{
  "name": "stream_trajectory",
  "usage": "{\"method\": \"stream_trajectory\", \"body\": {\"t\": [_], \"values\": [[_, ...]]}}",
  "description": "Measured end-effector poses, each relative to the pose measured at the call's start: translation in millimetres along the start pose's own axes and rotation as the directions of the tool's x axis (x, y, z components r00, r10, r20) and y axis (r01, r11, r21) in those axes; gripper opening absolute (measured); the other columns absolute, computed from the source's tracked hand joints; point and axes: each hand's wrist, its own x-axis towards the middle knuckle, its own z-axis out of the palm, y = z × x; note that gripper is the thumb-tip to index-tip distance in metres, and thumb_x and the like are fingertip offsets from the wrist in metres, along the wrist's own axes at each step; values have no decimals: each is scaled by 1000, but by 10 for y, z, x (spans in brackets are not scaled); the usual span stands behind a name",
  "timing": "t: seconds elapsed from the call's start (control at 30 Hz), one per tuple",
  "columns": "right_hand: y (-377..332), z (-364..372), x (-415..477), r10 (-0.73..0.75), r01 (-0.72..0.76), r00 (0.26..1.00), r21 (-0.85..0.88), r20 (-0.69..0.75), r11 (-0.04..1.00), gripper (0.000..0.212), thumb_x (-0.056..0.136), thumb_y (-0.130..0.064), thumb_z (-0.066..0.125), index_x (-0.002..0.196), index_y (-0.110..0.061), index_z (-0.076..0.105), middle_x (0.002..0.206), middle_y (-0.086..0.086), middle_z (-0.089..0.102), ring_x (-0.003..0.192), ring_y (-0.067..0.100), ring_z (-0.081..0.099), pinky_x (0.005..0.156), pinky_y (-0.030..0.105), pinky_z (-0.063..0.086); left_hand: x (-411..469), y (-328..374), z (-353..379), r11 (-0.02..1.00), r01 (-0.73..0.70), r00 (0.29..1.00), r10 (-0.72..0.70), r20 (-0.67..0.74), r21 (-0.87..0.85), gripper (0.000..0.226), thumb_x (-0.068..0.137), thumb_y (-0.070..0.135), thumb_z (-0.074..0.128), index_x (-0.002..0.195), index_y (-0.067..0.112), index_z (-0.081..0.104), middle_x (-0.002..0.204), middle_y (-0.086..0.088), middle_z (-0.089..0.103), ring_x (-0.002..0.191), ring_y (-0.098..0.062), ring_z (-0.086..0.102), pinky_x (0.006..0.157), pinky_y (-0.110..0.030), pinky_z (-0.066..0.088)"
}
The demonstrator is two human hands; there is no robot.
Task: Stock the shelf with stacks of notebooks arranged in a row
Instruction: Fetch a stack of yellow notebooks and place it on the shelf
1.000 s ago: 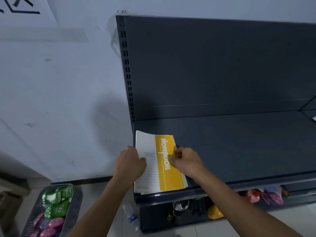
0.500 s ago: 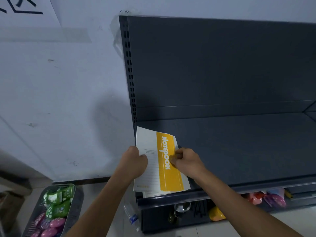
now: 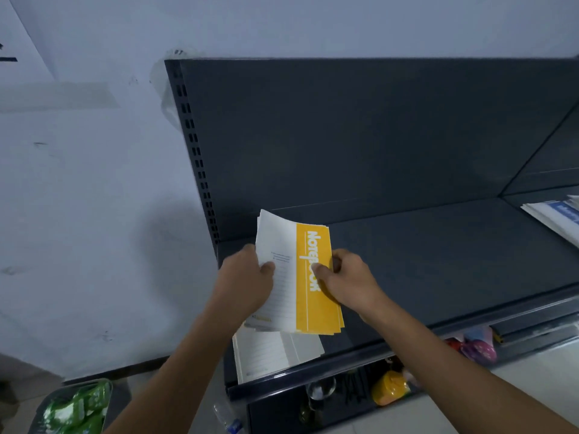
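A thin stack of white and yellow notebooks (image 3: 297,277) is lifted and tilted above the left end of the dark shelf (image 3: 438,261). My left hand (image 3: 247,277) grips the stack's left edge, thumb on the cover. At the yellow right edge my right hand (image 3: 347,280) pinches the stack, thumb on top. Another notebook (image 3: 275,352) lies flat on the shelf beneath, near the front edge, partly hidden by the held stack. More notebooks with blue covers (image 3: 557,217) lie at the shelf's far right.
The shelf's dark back panel (image 3: 376,136) rises behind, with a slotted upright at its left. A lower shelf holds a yellow item (image 3: 388,386) and pink packets (image 3: 476,346). A basket with green packets (image 3: 75,408) stands on the floor at the lower left.
Both hands have lifted the notebook stack off the shelf and tilted it up, uncovering a notebook that stays lying underneath. The camera has moved closer and turned right.
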Motion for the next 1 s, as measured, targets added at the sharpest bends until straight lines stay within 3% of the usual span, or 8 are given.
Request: {"method": "stream_trajectory", "body": {"t": [0.07,0.17,0.33,0.43,0.53,0.63,0.83,1.0], "values": [[65,-171,-36,3,-5,999,-34,-48,999,21,97,-36,63,106,-18,62,93,-5,69,82,8,66,65,26,50,-11,241,74,996,-63,997,65,-32,70,30,101,30,48,123,10,52,117,-5,60,90,-14,46,73,-27,37],[206,-441,-89,19,-35,990,-108,-142,993,27,96,-40,62,110,-17,59,99,-3,69,90,15,67,79,38,57,-24,573,260,980,-152,986,159,-42,125,27,100,28,49,119,9,47,116,-7,60,89,-16,47,76,-29,34],[484,-972,-269,52,-115,961,-217,-273,969,34,97,-42,60,118,-15,56,107,1,66,97,21,63,83,41,55,-63,1048,622,958,-265,964,262,39,108,21,101,31,51,104,17,35,102,1,59,67,-8,47,54,-20,31],[705,-1289,-381,90,-167,941,-215,-327,962,36,98,-40,60,122,-15,54,109,1,65,99,21,62,84,40,54,-64,1329,859,932,-356,933,352,71,60,23,99,32,55,107,14,43,108,-2,63,77,-11,54,54,-17,34],[935,-1603,-482,118,-207,917,-201,-382,957,37,98,-38,60,124,-13,54,109,2,64,97,21,61,83,39,52,-117,1685,1104,905,-425,903,420,93,31,22,98,29,56,106,10,46,110,-6,63,87,-18,59,68,-27,43],[1221,-1962,-550,144,-248,892,-197,-429,949,31,98,-37,59,118,-12,55,109,4,66,94,23,62,82,40,53,-210,2107,1384,878,-477,874,470,119,37,20,99,28,53,103,11,45,106,-6,60,84,-17,55,69,-30,39],[1953,-2837,-644,202,-309,849,-148,-489,940,27,98,-36,57,112,-13,56,111,4,65,95,24,61,80,37,50,-427,3082,2086,849,-521,847,501,179,88,19,100,31,48,105,14,42,105,-2,56,82,-14,51,70,-31,39],[2604,-3559,-761,247,-363,811,-126,-531,923,27,98,-39,57,105,-12,55,105,6,63,95,28,62,81,43,52,-641,3843,2719,848,-529,829,509,231,31,26,97,35,52,112,14,49,108,-1,58,94,-20,57,78,-38,50]]}}
